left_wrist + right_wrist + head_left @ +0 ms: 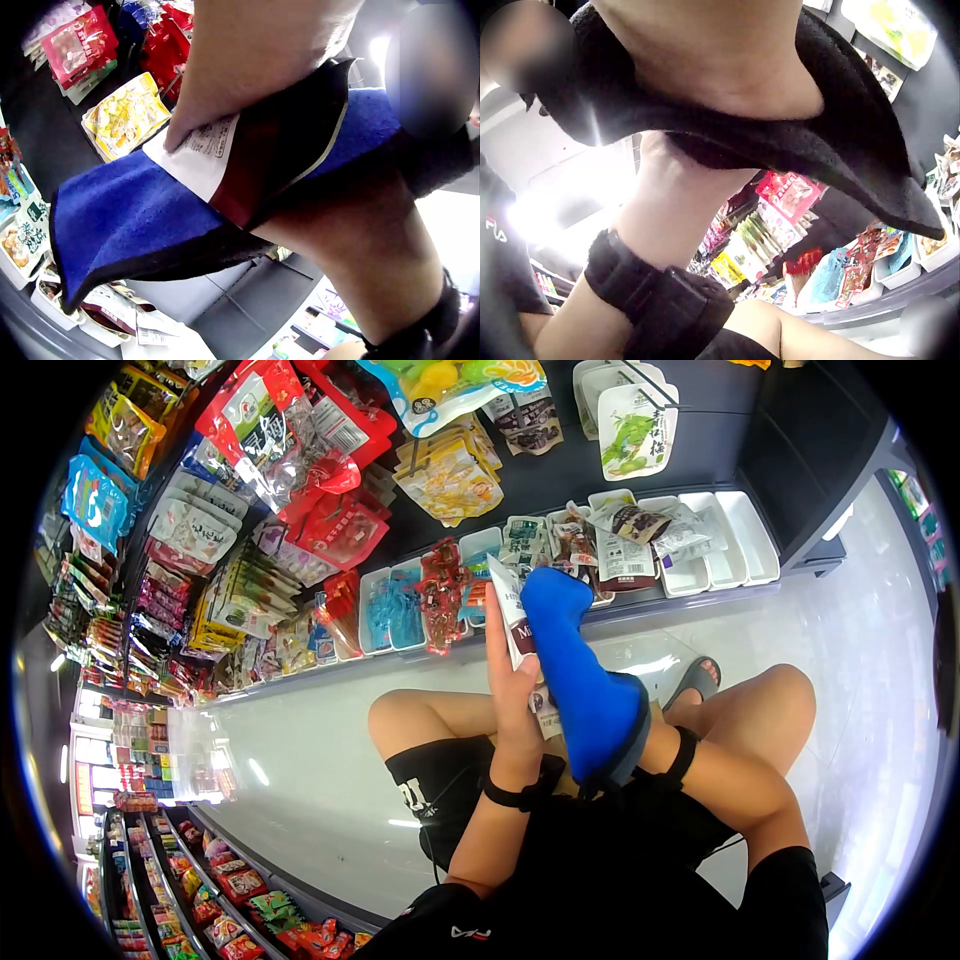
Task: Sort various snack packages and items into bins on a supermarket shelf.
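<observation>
My left hand (pixel 512 695) holds a white and maroon snack packet (pixel 515 622) upright, its thumb on the near face. In the left wrist view, the packet (pixel 247 161) shows small print on its white part and lies against the blue cloth. That dark-edged blue cloth (pixel 590 695) covers my right hand and rests beside the packet. The right forearm (pixel 690 755) comes out from under it. In the right wrist view, the back of my right hand (pixel 712 60) meets the cloth's dark underside (pixel 832 154), which hides the fingers.
A shelf ahead holds white trays (pixel 745 545) of small packets, with hanging bags (pixel 445 470) above. Another snack rack (pixel 230 880) stands at lower left. My bent legs (pixel 750 710) frame the pale tiled floor (pixel 280 760). Light brown packaging (pixel 548 715) shows below the left hand.
</observation>
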A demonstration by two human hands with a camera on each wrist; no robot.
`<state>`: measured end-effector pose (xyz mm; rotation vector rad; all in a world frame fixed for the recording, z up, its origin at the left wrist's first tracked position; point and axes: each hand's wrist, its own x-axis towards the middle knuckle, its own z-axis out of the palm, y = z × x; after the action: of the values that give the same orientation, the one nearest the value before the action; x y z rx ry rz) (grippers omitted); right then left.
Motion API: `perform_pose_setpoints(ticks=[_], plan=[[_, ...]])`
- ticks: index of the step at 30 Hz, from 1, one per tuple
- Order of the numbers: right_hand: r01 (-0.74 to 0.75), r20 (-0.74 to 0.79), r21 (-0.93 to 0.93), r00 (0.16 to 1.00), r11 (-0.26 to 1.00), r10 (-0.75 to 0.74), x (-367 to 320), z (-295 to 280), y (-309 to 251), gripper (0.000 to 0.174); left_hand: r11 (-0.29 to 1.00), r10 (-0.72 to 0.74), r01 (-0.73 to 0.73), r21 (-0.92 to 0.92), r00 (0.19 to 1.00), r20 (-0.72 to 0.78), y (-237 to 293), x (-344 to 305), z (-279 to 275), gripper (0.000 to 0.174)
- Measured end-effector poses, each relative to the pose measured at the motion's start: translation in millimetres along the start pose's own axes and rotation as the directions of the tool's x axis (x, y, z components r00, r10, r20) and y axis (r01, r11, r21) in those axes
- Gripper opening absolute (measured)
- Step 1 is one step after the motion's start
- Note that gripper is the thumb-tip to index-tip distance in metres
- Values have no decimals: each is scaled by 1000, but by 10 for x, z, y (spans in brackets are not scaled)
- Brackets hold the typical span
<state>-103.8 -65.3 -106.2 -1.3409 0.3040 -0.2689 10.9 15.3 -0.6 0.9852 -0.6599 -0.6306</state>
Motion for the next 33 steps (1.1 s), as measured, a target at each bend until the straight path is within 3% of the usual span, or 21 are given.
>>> perform_pose_setpoints(ticks=[5,9,11,14,15,16,19,23,26,28,29,32,33], plan=[[284,34,98,957,954,-288,-53,151,-455,32,998,9,-11,59,1000,28,68,34,82,97],[231,41,200,969,952,-243,-38,99,-418,47,1000,-25,24,20,998,49,164,-4,148,97],[331,-26,-128,941,935,-337,-19,109,-653,56,998,-61,61,-5,996,59,222,-27,201,97],[368,-61,-591,867,718,-495,42,99,-1084,69,991,-58,64,-116,997,58,256,-47,263,99],[344,-59,-530,897,775,-439,84,77,-1185,88,988,-55,65,-143,996,77,269,-53,264,101],[345,-61,-531,895,774,-441,169,30,-1125,88,983,-50,66,-171,994,96,289,-55,271,102],[420,-32,-146,903,896,-429,402,-65,-834,93,963,-77,97,-250,993,89,394,-65,342,104],[449,-62,-164,884,878,-463,423,-50,-839,93,951,-65,71,-301,997,29,373,-70,348,104],[443,-3,-183,892,877,-452,436,-16,-853,94,934,-73,75,-349,997,20,376,-52,296,102],[531,-97,-323,804,783,-586,280,152,-1067,82,929,-92,82,-361,996,-10,387,-47,271,101],[534,-95,-322,804,782,-588,234,121,-920,82,921,-101,80,-381,994,-36,374,-46,242,100],[556,224,-775,686,300,-692,162,-143,-38,62,895,-169,111,-432,981,-100,351,-64,157,99],[556,224,-775,686,300,-692,213,-64,61,62,893,-169,101,-438,979,-117,320,-69,110,95]])
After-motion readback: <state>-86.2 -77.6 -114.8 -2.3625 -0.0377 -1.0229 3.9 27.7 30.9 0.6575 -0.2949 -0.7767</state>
